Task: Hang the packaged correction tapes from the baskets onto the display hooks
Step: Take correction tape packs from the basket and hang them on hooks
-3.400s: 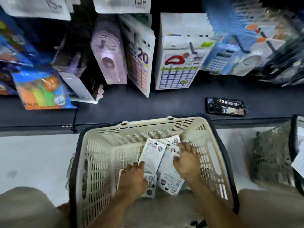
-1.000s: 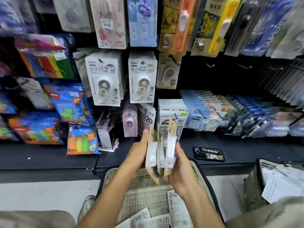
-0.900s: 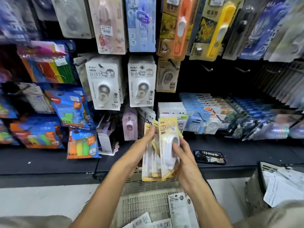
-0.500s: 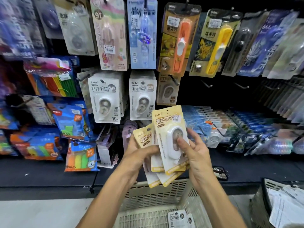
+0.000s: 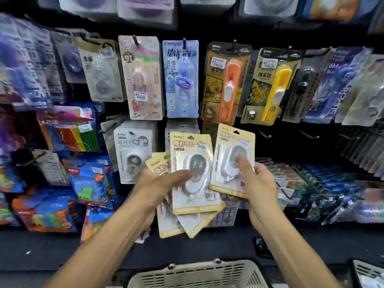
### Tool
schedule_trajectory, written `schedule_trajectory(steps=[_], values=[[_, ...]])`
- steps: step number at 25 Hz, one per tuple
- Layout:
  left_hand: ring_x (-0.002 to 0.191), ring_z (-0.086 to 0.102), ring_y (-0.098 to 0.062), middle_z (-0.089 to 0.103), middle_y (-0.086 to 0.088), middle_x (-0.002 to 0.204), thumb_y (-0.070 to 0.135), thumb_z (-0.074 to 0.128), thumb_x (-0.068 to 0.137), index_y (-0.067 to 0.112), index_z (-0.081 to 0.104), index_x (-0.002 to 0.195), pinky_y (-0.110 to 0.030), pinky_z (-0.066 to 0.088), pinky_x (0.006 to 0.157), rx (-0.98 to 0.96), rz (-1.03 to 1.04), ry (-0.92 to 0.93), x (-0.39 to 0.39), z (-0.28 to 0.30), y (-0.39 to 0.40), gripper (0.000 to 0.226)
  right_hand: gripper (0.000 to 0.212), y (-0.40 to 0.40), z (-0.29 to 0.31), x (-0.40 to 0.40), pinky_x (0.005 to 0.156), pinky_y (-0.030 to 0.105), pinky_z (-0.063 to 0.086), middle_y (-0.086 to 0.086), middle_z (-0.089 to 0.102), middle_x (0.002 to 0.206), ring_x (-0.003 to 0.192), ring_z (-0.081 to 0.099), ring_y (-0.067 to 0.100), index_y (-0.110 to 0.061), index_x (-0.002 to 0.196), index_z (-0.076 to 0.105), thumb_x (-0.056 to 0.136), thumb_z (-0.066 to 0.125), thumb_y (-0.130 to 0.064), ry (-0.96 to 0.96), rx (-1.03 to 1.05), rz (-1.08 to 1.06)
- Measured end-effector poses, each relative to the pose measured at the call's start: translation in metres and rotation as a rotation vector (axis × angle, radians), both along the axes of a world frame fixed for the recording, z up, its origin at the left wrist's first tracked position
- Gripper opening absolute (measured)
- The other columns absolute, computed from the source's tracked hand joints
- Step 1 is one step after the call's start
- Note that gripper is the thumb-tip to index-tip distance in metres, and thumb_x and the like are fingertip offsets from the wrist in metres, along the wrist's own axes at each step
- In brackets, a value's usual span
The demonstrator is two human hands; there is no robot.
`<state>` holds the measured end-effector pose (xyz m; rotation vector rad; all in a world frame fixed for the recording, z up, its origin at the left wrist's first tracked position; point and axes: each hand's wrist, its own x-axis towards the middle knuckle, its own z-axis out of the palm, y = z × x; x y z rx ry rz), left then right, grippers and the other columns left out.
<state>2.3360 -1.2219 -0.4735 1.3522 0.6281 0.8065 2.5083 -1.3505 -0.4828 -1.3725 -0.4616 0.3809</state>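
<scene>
My left hand [image 5: 158,188] grips a fanned stack of yellow-carded correction tape packs [image 5: 191,183], thumb across the front blister. My right hand [image 5: 257,183] pinches a single yellow pack [image 5: 232,161], held apart just right of the stack. Both are raised in front of the display wall. Bare black hooks [image 5: 264,134] stick out of the dark panel to the right of the single pack. The cream basket [image 5: 193,273] shows only its far rim at the bottom.
White-carded correction tapes [image 5: 133,154] hang left of my hands. Above hang pink [image 5: 141,80], blue [image 5: 180,80], orange [image 5: 224,84] and yellow [image 5: 272,86] carded items. Blue packets [image 5: 89,183] crowd the left. A second basket [image 5: 367,273] sits at the bottom right.
Both hands lifted the packs from the basket up to the display. My right hand has pulled one pack off the front of the stack and moved it right.
</scene>
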Motion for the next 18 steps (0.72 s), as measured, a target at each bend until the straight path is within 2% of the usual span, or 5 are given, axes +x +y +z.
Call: schedule_trajectory(steps=[3,8,12,15,18], values=[[0.095,0.077,-0.032,0.080,-0.009,0.102,0.027,0.094,0.044,0.012,0.068,0.116,-0.048,0.058,0.088,0.052,-0.016,-0.006,-0.016,0.012,0.015,0.078,0.034,0.002,0.010,0.018,0.047,0.026,0.041,0.001,0.065,0.079,0.060,0.058,0.016,-0.020,0.094,0.063,0.092,0.064,-0.053,-0.096,-0.136,-0.014],[0.094,0.077,-0.031,0.080,-0.009,0.104,0.029,0.092,0.045,0.020,0.072,0.109,-0.044,0.058,0.083,0.049,-0.019,-0.091,-0.013,0.012,0.019,0.068,0.024,-0.009,0.016,0.027,0.044,0.018,0.036,-0.011,0.069,0.070,0.050,0.057,0.003,-0.030,0.087,0.069,0.090,0.067,-0.054,-0.185,-0.182,0.062],[0.093,0.078,-0.028,0.080,-0.007,0.104,0.031,0.092,0.044,0.015,0.067,0.116,-0.038,0.062,0.074,0.063,-0.030,-0.110,-0.002,0.011,0.019,0.078,0.015,-0.004,0.012,0.023,0.047,0.025,0.046,-0.008,0.072,0.082,0.053,0.064,0.010,-0.024,0.111,0.063,0.097,0.066,-0.027,-0.093,-0.189,0.060],[0.090,0.078,-0.024,0.080,-0.005,0.100,0.031,0.091,0.042,0.013,0.066,0.116,-0.026,0.061,0.065,0.066,-0.028,-0.106,0.010,0.008,0.016,0.080,0.048,0.002,0.010,0.021,0.070,0.037,0.061,0.005,0.065,0.118,0.083,0.076,0.027,-0.025,0.132,0.048,0.095,0.062,0.002,0.307,0.033,0.199],[0.092,0.078,-0.023,0.080,-0.004,0.102,0.031,0.093,0.043,0.013,0.065,0.119,-0.035,0.061,0.075,0.057,-0.019,-0.082,0.017,0.003,0.014,0.083,0.045,0.002,0.002,0.013,0.086,0.039,0.058,0.005,0.061,0.132,0.108,0.068,0.027,-0.027,0.132,0.055,0.091,0.073,-0.025,0.210,-0.024,0.262]])
